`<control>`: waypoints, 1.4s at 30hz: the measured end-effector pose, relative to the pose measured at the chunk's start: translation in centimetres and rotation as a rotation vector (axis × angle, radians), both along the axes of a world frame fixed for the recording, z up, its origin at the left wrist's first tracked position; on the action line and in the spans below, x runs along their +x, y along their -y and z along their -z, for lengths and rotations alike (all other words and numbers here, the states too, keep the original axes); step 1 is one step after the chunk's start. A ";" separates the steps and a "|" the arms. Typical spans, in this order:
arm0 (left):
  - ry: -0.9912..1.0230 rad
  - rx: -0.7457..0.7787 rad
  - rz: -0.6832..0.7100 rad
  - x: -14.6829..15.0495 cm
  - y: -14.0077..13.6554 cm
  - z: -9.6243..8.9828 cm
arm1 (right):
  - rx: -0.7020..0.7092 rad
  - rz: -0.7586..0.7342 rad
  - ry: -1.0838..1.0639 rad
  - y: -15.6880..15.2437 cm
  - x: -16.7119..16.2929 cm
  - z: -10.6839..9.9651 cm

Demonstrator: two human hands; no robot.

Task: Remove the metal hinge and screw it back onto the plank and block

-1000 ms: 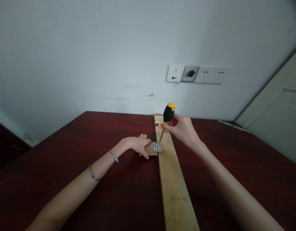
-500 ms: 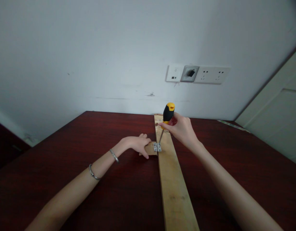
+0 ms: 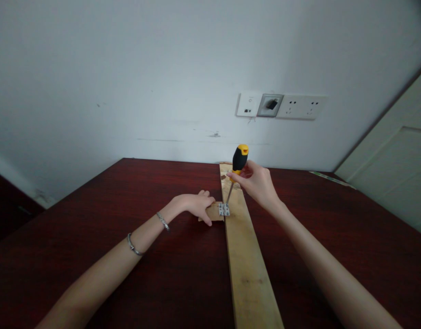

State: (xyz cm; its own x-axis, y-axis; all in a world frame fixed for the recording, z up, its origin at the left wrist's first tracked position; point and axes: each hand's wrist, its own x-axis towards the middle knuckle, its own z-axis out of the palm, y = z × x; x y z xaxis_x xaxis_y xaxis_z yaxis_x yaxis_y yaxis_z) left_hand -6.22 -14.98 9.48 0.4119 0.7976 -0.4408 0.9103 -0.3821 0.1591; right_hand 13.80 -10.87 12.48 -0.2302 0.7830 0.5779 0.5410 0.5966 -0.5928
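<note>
1. Left hand (image 3: 198, 206) clasps the block (image 3: 215, 214), flat on the bench (image 3: 155, 183) beside the board (image 3: 249, 256).
2. Right hand (image 3: 260, 183) grips the screwdriver (image 3: 240, 159), tilted, tip at the hinge (image 3: 224, 209).
3. Hinge spans block and board.

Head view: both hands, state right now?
Left hand: holding the small wood piece beside the long board.
Right hand: closed on the screwdriver, tip at the hinge.
</note>
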 end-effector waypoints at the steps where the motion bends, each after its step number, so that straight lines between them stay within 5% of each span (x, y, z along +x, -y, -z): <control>1: 0.002 0.000 0.004 0.0 0.0 0.0 | -0.015 -0.006 -0.005 -0.1 0.0 0.0; 26: 0.013 -0.011 0.009 0.0 0.0 -0.2 | -0.221 -0.354 -0.148 -0.8 1.0 -0.4; 42: -0.002 -0.014 0.004 0.1 0.1 -0.5 | -0.350 -0.449 -0.245 -0.4 0.9 -0.5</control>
State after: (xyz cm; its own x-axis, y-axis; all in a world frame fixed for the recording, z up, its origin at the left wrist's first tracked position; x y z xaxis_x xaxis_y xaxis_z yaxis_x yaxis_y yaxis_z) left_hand -6.12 -15.07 9.98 0.4144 0.7897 -0.4523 0.9090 -0.3838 0.1628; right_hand 14.72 -10.42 13.01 -0.4748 0.7929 0.3820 0.1056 0.4822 -0.8697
